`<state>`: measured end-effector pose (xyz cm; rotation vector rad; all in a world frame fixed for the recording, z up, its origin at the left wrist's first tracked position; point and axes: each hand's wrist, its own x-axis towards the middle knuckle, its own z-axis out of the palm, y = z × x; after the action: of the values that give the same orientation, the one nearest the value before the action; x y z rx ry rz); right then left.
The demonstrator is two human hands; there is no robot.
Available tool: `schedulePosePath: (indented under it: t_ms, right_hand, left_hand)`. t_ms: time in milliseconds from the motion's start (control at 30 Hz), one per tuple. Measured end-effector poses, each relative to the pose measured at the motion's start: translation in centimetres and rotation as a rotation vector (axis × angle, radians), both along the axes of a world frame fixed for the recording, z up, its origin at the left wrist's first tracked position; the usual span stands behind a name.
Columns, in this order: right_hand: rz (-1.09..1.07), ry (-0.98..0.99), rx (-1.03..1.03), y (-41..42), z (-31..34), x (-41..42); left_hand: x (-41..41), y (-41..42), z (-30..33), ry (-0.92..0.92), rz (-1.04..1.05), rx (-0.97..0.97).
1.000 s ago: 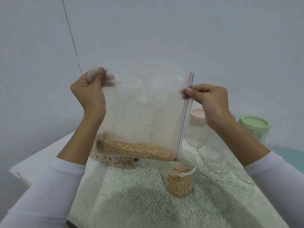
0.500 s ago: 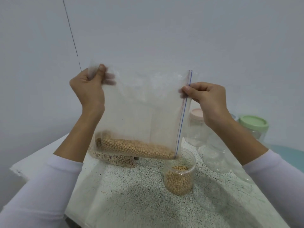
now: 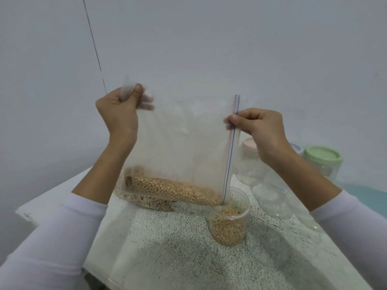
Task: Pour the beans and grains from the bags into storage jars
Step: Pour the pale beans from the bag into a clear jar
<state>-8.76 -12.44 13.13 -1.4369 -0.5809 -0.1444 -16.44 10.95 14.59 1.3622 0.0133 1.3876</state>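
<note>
Looking down, we see a speckled table [image 3: 167, 248] against a plain pale wall [image 3: 209, 38]. On it stand an open jar [image 3: 229, 223] part-filled with beans, a second bag of grains [image 3: 146, 200], and lidded jars, one pink-topped [image 3: 250, 145], one green-topped [image 3: 322, 156]. Our left hand [image 3: 119, 114] pinches one upper corner of the clear zip bag [image 3: 182, 147], grip clamped on the plastic. Our right hand [image 3: 259, 127] pinches the zipper edge, grip likewise clamped. Beans [image 3: 171, 189] lie along the bag's bottom edge, whose low corner hangs just over the open jar.
</note>
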Motion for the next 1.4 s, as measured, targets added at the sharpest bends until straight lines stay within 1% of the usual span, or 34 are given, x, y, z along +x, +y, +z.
schedulePosePath:
  t_ms: [100, 233, 333, 433, 567, 667, 800, 933, 1033, 1167, 1267, 1367, 1400]
  right_hand:
    - [-0.036, -0.011, 0.009, 0.0, -0.2, 0.1]
    - [-0.008, 0.003, -0.013, -0.1, -0.1, 0.1]
    - [-0.050, -0.014, 0.021, -0.2, 0.1, 0.4]
    - [-0.022, -0.003, -0.023, 0.0, 0.1, 0.4]
    - [-0.041, -0.007, -0.003, -0.1, -0.1, 0.8]
    - [0.001, -0.004, -0.072, 0.0, -0.1, 0.8]
    - [-0.045, -0.012, 0.007, -0.3, 0.3, 1.1]
    - [0.000, 0.000, -0.079, 0.1, 0.2, 0.9]
    - [-0.051, 0.005, -0.012, -0.1, 0.1, 1.2]
    - [-0.014, 0.021, -0.082, 0.1, 0.3, 1.3]
    - [-0.058, 0.007, -0.031, 0.0, 0.4, 1.6]
    - [-0.005, 0.015, -0.105, 0.1, 0.3, 1.5]
    - [-0.009, 0.019, -0.104, 0.2, 0.2, 1.5]
  left_hand:
    - [0.0, 0.2, -0.1, -0.032, 0.031, -0.017]
    - [0.0, 0.3, -0.2, 0.019, -0.001, 0.007]
    - [-0.1, 0.8, 0.0, -0.013, 0.037, -0.020]
    - [0.1, 0.7, 0.2, 0.048, -0.024, 0.042]
    - [0.2, 0.7, 0.3, 0.036, 0.002, 0.013]
    - [0.3, 0.7, 0.3, 0.088, -0.050, 0.056]
    - [0.4, 0.8, 0.5, 0.020, 0.023, -0.046]
    - [0.7, 0.7, 0.6, 0.103, -0.042, -0.001]
    - [0.8, 1.1, 0.4, 0.072, 0.017, -0.066]
    - [0.8, 0.8, 0.4, 0.113, -0.044, -0.032]
    - [0.8, 1.1, 0.5, 0.074, -0.009, -0.072]
    - [0.7, 0.8, 0.6, 0.118, -0.073, -0.002]
    - [0.7, 0.7, 0.6, 0.123, -0.066, 0.002]
